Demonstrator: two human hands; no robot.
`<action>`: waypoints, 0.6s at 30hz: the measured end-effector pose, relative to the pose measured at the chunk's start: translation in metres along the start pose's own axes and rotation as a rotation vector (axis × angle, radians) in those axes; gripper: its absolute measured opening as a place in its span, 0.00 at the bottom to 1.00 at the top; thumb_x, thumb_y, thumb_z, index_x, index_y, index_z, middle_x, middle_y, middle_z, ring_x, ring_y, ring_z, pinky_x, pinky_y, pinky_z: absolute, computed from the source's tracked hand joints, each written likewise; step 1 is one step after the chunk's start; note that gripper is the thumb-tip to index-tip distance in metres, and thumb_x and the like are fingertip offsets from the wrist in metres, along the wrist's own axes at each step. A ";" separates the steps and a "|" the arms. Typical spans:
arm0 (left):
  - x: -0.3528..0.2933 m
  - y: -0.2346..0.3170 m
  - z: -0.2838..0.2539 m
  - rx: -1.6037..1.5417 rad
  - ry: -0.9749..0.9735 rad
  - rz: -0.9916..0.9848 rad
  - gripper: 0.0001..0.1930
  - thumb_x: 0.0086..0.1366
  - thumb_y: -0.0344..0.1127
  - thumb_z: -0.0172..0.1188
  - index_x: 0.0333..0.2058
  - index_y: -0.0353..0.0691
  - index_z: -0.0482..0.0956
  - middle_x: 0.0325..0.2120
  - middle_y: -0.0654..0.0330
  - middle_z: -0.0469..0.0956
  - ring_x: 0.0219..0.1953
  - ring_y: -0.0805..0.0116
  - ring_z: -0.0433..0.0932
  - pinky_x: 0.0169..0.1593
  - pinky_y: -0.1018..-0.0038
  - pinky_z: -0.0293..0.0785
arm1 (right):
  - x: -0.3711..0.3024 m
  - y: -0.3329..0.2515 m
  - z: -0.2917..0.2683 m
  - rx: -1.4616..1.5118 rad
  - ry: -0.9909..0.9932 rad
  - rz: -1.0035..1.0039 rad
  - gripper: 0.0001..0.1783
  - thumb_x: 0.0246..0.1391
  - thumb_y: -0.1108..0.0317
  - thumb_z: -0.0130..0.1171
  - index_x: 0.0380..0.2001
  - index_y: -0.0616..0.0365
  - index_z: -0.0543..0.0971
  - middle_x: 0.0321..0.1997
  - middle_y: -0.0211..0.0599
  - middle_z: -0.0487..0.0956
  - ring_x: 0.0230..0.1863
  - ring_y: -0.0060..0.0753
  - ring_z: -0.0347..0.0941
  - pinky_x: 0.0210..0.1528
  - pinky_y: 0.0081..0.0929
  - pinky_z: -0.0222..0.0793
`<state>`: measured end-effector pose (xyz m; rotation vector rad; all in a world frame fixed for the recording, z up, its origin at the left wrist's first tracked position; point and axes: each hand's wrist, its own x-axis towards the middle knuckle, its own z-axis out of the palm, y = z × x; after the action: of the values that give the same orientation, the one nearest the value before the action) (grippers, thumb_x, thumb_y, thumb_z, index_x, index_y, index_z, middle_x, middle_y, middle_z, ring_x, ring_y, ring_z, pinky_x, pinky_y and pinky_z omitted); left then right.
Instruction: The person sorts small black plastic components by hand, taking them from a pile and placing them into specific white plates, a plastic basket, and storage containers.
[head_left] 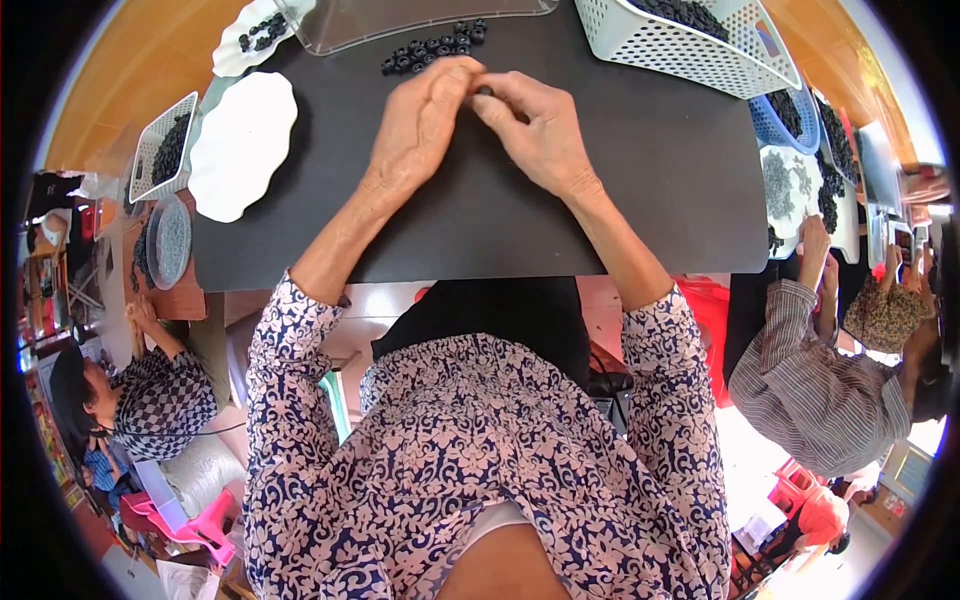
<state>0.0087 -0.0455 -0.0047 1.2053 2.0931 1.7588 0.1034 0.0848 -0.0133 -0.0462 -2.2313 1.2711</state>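
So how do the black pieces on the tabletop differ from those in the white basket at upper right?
The tabletop pieces lie spread in a small cluster, while the basket pieces are heaped together. Tabletop pieces show as separate rounded shapes, several with ring-like markings; single basket pieces are hard to make out. Both sets are small and black.

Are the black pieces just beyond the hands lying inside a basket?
No, the black pieces lie loose on the dark table.
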 end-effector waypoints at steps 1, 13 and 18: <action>0.002 -0.001 -0.007 0.042 0.048 -0.007 0.16 0.69 0.39 0.46 0.43 0.32 0.76 0.30 0.56 0.81 0.35 0.70 0.77 0.43 0.74 0.72 | 0.000 0.000 -0.001 0.283 0.010 0.123 0.09 0.56 0.69 0.58 0.37 0.63 0.79 0.26 0.33 0.73 0.24 0.23 0.66 0.25 0.20 0.62; 0.019 -0.029 -0.013 0.872 0.005 0.380 0.12 0.54 0.33 0.63 0.38 0.39 0.79 0.25 0.58 0.72 0.38 0.55 0.70 0.46 0.63 0.67 | 0.002 0.011 -0.009 0.788 0.009 0.400 0.20 0.64 0.56 0.51 0.24 0.60 0.71 0.25 0.31 0.69 0.19 0.12 0.52 0.18 0.14 0.46; 0.015 -0.026 -0.014 0.763 0.005 0.352 0.10 0.57 0.31 0.60 0.38 0.38 0.77 0.26 0.61 0.73 0.35 0.64 0.71 0.44 0.70 0.67 | 0.003 0.008 0.000 0.375 0.098 0.273 0.08 0.56 0.70 0.60 0.38 0.61 0.77 0.27 0.23 0.72 0.21 0.09 0.58 0.21 0.11 0.54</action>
<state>-0.0217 -0.0458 -0.0182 1.8310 2.8036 1.0382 0.0987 0.0902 -0.0187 -0.2714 -1.9175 1.7763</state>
